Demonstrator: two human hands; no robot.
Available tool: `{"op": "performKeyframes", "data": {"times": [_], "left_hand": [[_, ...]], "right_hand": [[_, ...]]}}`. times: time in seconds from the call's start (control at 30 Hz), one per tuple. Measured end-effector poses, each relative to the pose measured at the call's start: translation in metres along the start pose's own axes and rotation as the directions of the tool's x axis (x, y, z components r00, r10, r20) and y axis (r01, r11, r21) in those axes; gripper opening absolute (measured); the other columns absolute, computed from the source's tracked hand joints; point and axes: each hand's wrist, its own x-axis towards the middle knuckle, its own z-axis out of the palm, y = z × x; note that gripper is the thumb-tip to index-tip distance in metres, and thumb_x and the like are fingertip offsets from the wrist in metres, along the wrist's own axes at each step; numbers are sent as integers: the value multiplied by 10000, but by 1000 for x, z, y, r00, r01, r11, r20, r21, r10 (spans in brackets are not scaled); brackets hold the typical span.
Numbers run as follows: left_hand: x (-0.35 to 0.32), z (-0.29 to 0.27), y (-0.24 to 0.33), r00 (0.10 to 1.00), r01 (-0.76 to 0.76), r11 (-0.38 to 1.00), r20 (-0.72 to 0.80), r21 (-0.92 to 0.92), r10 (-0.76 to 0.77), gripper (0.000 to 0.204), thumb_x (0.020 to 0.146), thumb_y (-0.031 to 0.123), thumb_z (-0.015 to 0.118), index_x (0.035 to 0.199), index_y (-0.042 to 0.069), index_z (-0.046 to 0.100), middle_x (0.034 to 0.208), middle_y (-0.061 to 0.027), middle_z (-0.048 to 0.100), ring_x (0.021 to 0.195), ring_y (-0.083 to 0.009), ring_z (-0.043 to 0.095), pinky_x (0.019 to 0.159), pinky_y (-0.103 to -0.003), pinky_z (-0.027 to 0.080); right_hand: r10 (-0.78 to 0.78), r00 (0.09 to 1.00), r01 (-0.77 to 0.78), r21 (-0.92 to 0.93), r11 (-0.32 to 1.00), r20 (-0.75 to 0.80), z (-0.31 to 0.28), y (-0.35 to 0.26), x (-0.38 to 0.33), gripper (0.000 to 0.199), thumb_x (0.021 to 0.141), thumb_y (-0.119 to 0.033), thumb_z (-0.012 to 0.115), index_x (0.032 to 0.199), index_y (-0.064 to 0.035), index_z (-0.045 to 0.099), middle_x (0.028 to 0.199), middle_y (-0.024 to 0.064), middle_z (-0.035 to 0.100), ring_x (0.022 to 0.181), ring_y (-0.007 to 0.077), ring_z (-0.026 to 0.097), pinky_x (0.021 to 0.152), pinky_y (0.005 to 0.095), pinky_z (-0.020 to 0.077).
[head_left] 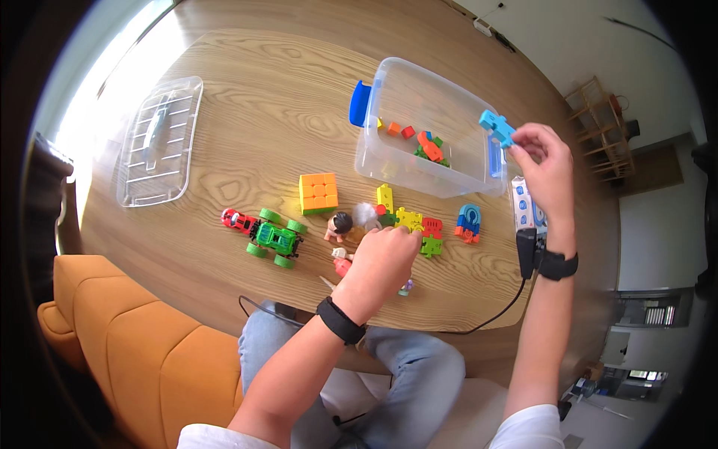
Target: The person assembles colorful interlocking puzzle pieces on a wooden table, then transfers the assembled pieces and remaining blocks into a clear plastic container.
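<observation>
I see my right hand [544,161] pinching a jagged blue plastic piece [497,127] above the clear bin [419,131]; left hand [381,258], fingers curled, touches a yellow piece [408,218] before it.

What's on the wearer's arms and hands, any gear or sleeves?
Bare hands, no gloves. Left hand and right hand each have a black wristband; the right one carries a small black box with a black cable trailing off. Short white sleeves.

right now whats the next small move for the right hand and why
Probably open the fingers: the right hand pinches a light blue puzzle piece above the clear plastic bin, which already holds small toy pieces. The left hand is down among the puzzle pieces on the table.
</observation>
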Motion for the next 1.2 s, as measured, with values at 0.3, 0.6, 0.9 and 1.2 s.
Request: {"op": "performKeyframes", "data": {"times": [0.3,0.6,0.9,1.2], "left_hand": [[-6,-2,-1,999,32,999,6,-14,-32,135,809,40,684,942,55,672,860,-114,702,854,-303,731,766,-428,580],[-10,-6,-3,999,47,998,-17,-46,-48,143,824,48,662,966,45,670,899,-120,701,886,-301,734,787,-414,588],[-13,-17,-7,996,84,995,11,-56,-83,178,812,47,692,989,45,674,929,-123,700,908,-303,730,799,-414,578],[-13,-20,-9,995,101,993,12,-59,-100,169,830,42,668,999,42,676,925,-123,690,907,-303,727,787,-427,567]], "right_hand": [[197,741,-49,-242,969,641,78,-8,90,138,829,-57,797,949,-28,736,859,60,729,842,157,687,763,325,559],[382,470,-92,-387,918,796,146,9,111,195,796,-78,834,922,-34,692,906,60,724,845,171,659,765,352,531],[403,397,-29,-427,904,825,166,9,111,232,716,-69,817,832,-60,617,852,42,691,808,171,636,721,338,520],[439,396,-85,-444,892,806,170,10,112,358,693,-43,898,922,-61,623,862,36,683,773,156,691,689,314,565]]}}
